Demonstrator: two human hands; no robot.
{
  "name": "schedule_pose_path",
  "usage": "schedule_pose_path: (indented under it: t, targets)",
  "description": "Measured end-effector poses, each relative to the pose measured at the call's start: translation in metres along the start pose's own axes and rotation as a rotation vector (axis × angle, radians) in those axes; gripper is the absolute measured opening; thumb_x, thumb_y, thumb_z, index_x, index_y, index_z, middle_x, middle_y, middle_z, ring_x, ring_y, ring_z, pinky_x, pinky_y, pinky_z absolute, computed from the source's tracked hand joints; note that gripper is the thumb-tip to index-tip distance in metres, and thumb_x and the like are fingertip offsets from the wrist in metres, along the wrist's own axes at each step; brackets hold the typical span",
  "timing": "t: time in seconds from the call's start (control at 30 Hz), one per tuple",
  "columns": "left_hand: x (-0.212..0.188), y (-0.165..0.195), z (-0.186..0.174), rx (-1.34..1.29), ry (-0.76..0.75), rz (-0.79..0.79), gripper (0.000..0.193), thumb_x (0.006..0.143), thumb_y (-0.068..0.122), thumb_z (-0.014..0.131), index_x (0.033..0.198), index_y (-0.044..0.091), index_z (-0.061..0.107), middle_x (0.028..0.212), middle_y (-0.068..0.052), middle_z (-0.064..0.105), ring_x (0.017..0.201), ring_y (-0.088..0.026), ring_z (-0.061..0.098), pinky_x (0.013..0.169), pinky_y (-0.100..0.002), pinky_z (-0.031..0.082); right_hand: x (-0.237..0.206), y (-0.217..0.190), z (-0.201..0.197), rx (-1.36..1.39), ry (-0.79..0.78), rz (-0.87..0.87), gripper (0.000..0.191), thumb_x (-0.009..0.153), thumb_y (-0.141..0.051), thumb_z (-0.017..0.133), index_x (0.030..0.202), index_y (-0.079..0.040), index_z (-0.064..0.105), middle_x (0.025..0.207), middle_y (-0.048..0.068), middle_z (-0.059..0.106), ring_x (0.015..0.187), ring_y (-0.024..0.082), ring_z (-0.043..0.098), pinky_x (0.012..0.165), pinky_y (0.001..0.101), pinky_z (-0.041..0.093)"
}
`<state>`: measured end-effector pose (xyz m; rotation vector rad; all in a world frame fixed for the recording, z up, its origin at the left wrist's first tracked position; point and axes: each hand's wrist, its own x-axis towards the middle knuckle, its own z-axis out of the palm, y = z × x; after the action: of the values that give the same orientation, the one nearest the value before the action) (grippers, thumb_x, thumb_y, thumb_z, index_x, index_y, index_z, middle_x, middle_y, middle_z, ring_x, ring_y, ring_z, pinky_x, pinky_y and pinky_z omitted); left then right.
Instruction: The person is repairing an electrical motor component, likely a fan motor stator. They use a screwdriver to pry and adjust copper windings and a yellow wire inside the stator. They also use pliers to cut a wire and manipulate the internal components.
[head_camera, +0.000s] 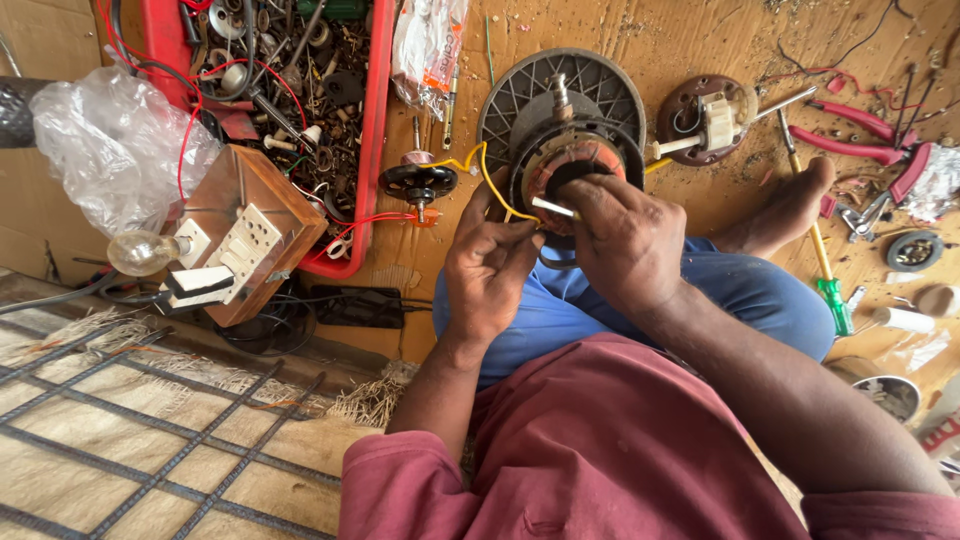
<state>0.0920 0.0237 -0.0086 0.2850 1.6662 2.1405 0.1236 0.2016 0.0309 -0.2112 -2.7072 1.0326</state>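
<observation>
Motor stator (570, 160), judged heavy and rigid, is pinned by the right hand (625, 240); yellow wire (490, 180), at nine o'clock, is pinched by the left hand (490, 270).

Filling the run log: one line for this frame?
left hand: pinching yellow wire | right hand: holding white sleeve at motor winding | red pliers: on floor

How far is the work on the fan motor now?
Done: the motor lies opened, its copper winding bare, and another part lies apart. In hand: the left hand and right hand hold a yellow wire at the winding. Left: the motor is not yet closed; the pliers lie beside.
</observation>
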Motion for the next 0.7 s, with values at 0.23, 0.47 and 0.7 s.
schedule_pose_path:
  t: [0.23, 0.47, 0.7]
  targets:
    - [-0.009, 0.004, -0.004, 0.041, 0.024, -0.055, 0.015, 0.099, -0.014, 0.059, 0.109, -0.003, 0.063, 0.164, -0.028, 0.036, 0.149, -0.028, 0.047, 0.116, -0.034, 0.049, -0.017, 0.018, -0.027, 0.524, -0.061, 0.238, 0.019, 0.098, -0.003, 0.076, 0.116, -0.005, 0.072, 0.115, 0.014, 0.075, 0.087, 0.018, 0.073, 0.071, 0.0296, 0.059]
    - [-0.01, 0.008, -0.005, 0.086, 0.067, -0.109, 0.012, 0.101, -0.014, 0.059, 0.108, -0.005, 0.061, 0.167, -0.024, 0.035, 0.122, -0.01, 0.057, 0.091, -0.022, 0.052, -0.027, 0.029, -0.03, 0.577, -0.012, 0.389, 0.056, 0.088, -0.007, 0.084, 0.138, 0.0, 0.059, 0.14, 0.019, 0.059, 0.091, 0.015, 0.065, 0.074, 0.0248, 0.054]
    - [-0.005, 0.008, -0.003, 0.092, 0.054, -0.096, 0.013, 0.101, -0.014, 0.059, 0.11, -0.004, 0.06, 0.153, -0.021, 0.045, 0.12, -0.01, 0.06, 0.094, -0.024, 0.054, -0.023, 0.033, -0.022, 0.576, -0.084, 0.376, 0.069, 0.09, -0.017, 0.084, 0.149, 0.001, 0.053, 0.154, 0.02, 0.054, 0.142, 0.026, 0.056, 0.116, 0.0349, 0.048]
